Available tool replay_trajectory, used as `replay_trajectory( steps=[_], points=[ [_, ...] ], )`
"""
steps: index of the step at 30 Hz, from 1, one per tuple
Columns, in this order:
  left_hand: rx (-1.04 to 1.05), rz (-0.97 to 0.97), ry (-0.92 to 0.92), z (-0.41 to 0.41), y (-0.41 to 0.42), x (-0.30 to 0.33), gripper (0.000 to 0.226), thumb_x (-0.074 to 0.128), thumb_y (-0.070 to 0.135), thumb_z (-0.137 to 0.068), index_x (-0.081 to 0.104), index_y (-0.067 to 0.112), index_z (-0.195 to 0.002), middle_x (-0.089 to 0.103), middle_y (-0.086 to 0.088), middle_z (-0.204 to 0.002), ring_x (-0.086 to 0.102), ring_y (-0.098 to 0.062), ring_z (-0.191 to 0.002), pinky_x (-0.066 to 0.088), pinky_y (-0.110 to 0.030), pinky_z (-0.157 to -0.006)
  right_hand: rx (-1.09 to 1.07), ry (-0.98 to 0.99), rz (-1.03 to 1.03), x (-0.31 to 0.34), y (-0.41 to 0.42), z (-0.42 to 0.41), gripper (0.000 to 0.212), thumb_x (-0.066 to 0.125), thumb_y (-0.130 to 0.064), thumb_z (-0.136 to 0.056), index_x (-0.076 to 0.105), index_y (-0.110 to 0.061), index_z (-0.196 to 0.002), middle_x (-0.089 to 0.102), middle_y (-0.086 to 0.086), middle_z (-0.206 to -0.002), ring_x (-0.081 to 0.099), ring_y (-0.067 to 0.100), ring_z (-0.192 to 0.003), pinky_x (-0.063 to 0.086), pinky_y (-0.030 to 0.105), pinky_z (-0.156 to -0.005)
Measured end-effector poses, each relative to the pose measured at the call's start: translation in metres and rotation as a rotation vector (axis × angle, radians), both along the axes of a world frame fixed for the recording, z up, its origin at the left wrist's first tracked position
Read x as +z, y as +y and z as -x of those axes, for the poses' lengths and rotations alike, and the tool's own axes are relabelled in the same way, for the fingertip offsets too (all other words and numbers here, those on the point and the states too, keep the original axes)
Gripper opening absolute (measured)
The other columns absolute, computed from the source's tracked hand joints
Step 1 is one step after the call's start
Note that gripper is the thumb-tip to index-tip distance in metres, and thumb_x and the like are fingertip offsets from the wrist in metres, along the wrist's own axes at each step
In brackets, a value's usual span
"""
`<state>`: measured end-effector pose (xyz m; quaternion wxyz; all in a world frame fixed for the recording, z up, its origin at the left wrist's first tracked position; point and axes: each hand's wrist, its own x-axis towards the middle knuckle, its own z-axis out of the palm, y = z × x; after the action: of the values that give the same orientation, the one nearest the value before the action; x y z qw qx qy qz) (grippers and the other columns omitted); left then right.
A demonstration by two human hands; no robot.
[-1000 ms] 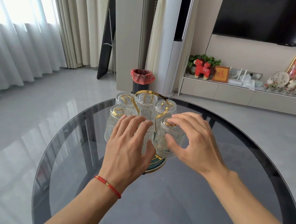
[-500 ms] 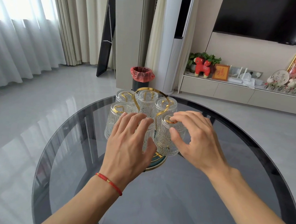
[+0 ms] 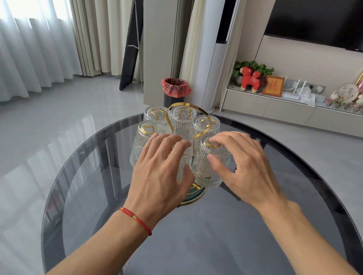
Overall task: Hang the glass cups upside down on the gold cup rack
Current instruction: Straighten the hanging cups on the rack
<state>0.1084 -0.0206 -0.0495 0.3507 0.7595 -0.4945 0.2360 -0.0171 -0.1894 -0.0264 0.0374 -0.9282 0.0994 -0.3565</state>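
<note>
A gold cup rack (image 3: 188, 105) with a round base (image 3: 195, 194) stands on the far half of a round dark glass table (image 3: 209, 247). Several ribbed glass cups hang upside down on it, among them a back cup (image 3: 183, 120) and a left cup (image 3: 143, 143). My left hand (image 3: 161, 173) lies over the near middle cup (image 3: 185, 162), fingers across its upturned bottom and thumb against its side. My right hand (image 3: 248, 166) holds the near right cup (image 3: 209, 174), fingertips on its top and thumb on its wall.
The table's dark rim (image 3: 320, 174) curves close behind the rack. Beyond it are a black bin with a red liner (image 3: 174, 89), curtains at the left, and a low TV cabinet (image 3: 291, 109) with ornaments at the right.
Both hands stay on the same two near cups. My right fingertips have curled a little further over the top of the right cup.
</note>
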Motion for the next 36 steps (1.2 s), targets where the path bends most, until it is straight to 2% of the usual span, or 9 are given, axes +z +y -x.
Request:
replay_trajectory(
  steps=[4,10,16,20,24,27,30,33,36],
  points=[
    [0.001,0.006,0.001,0.000,0.000,0.000,0.035,0.062,0.024,-0.088,0.067,0.011,-0.121,0.068,-0.008,-0.124,0.058,-0.030,-0.120,0.048,-0.052,-0.107,0.014,0.020,-0.010,-0.003,-0.003,-0.001,0.036,0.060,-0.042,-0.099,0.070,-0.021,-0.126,0.064,0.002,-0.125,0.058,0.022,-0.122,0.048,0.049,-0.098],
    [-0.005,0.006,0.005,0.000,0.000,0.001,0.035,0.060,0.024,-0.088,0.066,0.011,-0.121,0.067,-0.007,-0.123,0.058,-0.031,-0.119,0.047,-0.052,-0.107,0.038,0.015,-0.020,-0.001,-0.004,0.000,0.034,0.063,-0.039,-0.098,0.072,-0.020,-0.125,0.065,0.003,-0.124,0.059,0.022,-0.121,0.048,0.050,-0.098],
    [0.000,-0.017,0.018,0.000,0.002,0.003,0.038,0.059,0.026,-0.088,0.066,0.012,-0.122,0.067,-0.008,-0.124,0.059,-0.031,-0.118,0.049,-0.053,-0.106,0.016,-0.096,-0.212,0.021,-0.004,-0.002,0.035,0.051,-0.033,-0.103,0.072,-0.016,-0.125,0.069,0.000,-0.129,0.058,0.015,-0.124,0.044,0.032,-0.106],
    [-0.004,-0.003,0.038,0.001,0.002,0.004,0.036,0.060,0.026,-0.088,0.066,0.012,-0.120,0.066,-0.009,-0.126,0.059,-0.032,-0.120,0.050,-0.053,-0.105,-0.112,0.026,-0.394,0.047,-0.022,-0.026,0.032,0.047,-0.022,-0.107,0.072,-0.018,-0.127,0.068,-0.004,-0.127,0.058,0.010,-0.115,0.043,0.028,-0.097],
    [0.005,0.018,0.051,0.002,0.002,0.006,0.035,0.061,0.026,-0.088,0.067,0.012,-0.118,0.067,-0.009,-0.126,0.058,-0.032,-0.122,0.049,-0.053,-0.106,-0.178,0.247,-0.626,0.061,-0.048,-0.056,0.031,0.058,-0.032,-0.104,0.066,-0.024,-0.132,0.067,-0.002,-0.132,0.062,0.019,-0.122,0.049,0.034,-0.098],
    [0.019,0.004,0.060,0.002,0.000,0.008,0.037,0.059,0.029,-0.088,0.067,0.012,-0.120,0.067,-0.010,-0.128,0.058,-0.033,-0.126,0.046,-0.054,-0.110,-0.172,0.342,-0.857,0.067,-0.049,-0.073,0.026,0.065,-0.038,-0.100,0.068,-0.026,-0.123,0.067,0.001,-0.126,0.064,0.020,-0.109,0.053,0.033,-0.076],
    [0.033,-0.020,0.053,0.002,-0.001,0.008,0.040,0.060,0.031,-0.087,0.068,0.013,-0.122,0.067,-0.008,-0.130,0.056,-0.032,-0.130,0.040,-0.054,-0.116,-0.205,0.382,-0.913,0.062,-0.050,-0.082,0.036,0.070,-0.046,-0.094,0.071,-0.022,-0.121,0.065,0.007,-0.127,0.058,0.015,-0.093,0.046,0.029,-0.066],
    [0.043,-0.031,0.056,0.001,0.001,0.008,0.042,0.061,0.033,-0.086,0.068,0.014,-0.124,0.067,-0.008,-0.132,0.055,-0.032,-0.133,0.038,-0.055,-0.118,-0.231,0.361,-1.000,0.056,-0.053,-0.084,0.041,0.074,-0.047,-0.090,0.073,-0.021,-0.121,0.065,0.009,-0.131,0.059,0.022,-0.108,0.048,0.031,-0.067],
    [0.043,-0.030,0.066,0.001,0.003,0.008,0.044,0.059,0.034,-0.087,0.067,0.015,-0.125,0.067,-0.009,-0.133,0.054,-0.034,-0.135,0.036,-0.055,-0.118,-0.255,0.334,-1.017,0.057,-0.057,-0.084,0.032,0.074,-0.044,-0.089,0.077,-0.022,-0.113,0.071,0.003,-0.120,0.065,0.019,-0.099,0.050,0.031,-0.063]
  ],
)
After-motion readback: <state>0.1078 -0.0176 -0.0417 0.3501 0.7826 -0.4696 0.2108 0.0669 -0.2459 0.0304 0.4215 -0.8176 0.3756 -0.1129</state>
